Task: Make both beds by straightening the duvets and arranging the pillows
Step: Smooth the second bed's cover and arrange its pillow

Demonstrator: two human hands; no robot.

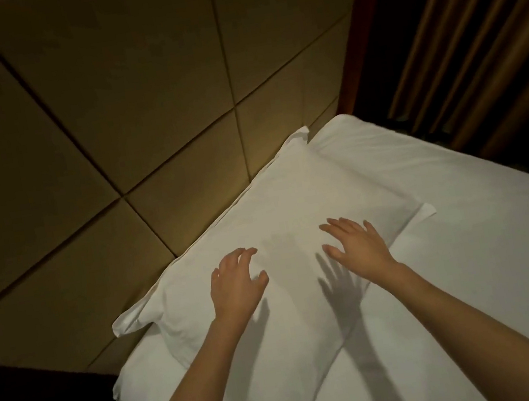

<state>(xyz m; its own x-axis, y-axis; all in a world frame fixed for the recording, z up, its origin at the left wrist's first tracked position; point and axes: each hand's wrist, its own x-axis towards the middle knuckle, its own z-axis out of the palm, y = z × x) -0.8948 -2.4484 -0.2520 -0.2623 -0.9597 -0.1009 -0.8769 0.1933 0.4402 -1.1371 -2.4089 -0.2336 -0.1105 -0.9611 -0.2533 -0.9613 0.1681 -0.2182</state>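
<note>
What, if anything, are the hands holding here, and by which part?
Nothing is held. The left hand and right hand are both spread open over the white pillow, gripping no part of it.

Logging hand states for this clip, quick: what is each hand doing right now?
Left hand: open, fingers loosely bent over the pillow, holding nothing.
Right hand: open, fingers spread over the pillow, holding nothing.

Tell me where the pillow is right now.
The pillow lies centre frame at the head of the bed, against the padded headboard, beneath the left hand and right hand.
</note>
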